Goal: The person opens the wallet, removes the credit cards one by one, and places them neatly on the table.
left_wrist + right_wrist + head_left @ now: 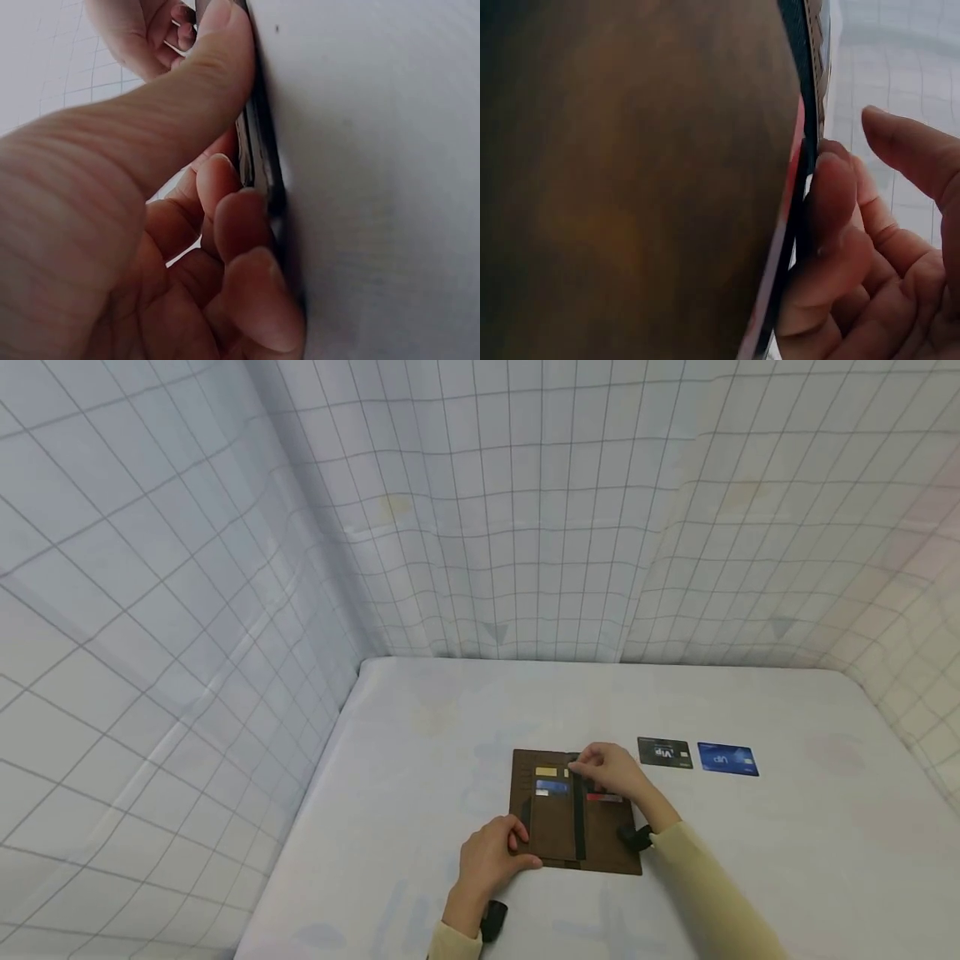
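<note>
A brown wallet (pixel 555 827) lies unfolded on the table, with a dark strip down its middle. Its left half holds a blue card (pixel 551 787) and a gold-coloured card (pixel 546 772); a red card (pixel 604 797) shows in the right half. My left hand (pixel 489 853) holds the wallet's lower left corner, its thumb (pixel 225 56) along the edge and the other fingers bent beside it. Over the upper middle of the wallet is my right hand (pixel 611 768). In the right wrist view its bent fingers (pixel 836 195) touch the wallet near a card slot, while the thumb stands apart.
To the right of the wallet, a black card (pixel 665 753) marked "Vip" and a blue card (pixel 727 759) lie side by side on the white table (pixel 405 760). White grid-patterned curtains (pixel 525 527) hang behind and at both sides.
</note>
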Demonstrator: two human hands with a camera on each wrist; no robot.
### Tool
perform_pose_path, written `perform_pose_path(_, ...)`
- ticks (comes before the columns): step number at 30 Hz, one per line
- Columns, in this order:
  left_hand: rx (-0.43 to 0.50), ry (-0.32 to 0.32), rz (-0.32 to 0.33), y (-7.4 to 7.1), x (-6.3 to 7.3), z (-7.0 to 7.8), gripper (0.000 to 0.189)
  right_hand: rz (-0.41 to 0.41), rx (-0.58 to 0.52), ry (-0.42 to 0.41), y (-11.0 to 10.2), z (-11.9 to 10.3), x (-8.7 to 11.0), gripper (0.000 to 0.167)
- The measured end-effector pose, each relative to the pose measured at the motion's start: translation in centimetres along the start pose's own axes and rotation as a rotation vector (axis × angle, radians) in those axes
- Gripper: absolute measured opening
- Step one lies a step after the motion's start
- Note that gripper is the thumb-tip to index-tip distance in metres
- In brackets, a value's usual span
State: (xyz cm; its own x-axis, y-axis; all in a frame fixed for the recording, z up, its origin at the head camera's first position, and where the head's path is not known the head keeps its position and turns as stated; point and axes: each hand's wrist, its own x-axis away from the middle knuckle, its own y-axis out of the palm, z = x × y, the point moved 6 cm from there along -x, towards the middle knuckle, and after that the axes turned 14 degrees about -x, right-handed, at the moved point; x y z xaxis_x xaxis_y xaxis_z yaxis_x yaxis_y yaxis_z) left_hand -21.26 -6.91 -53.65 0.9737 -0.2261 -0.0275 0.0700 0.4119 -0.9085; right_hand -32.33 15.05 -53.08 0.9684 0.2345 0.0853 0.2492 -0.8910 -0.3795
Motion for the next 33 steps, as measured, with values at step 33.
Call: perform_pose_path(33, -0.007, -0.001, 0.001, 0.2, 0.0, 0.1, 0.035, -0.042, 0.182, 0.079, 1.4, -1.0, -0.8, 0.027)
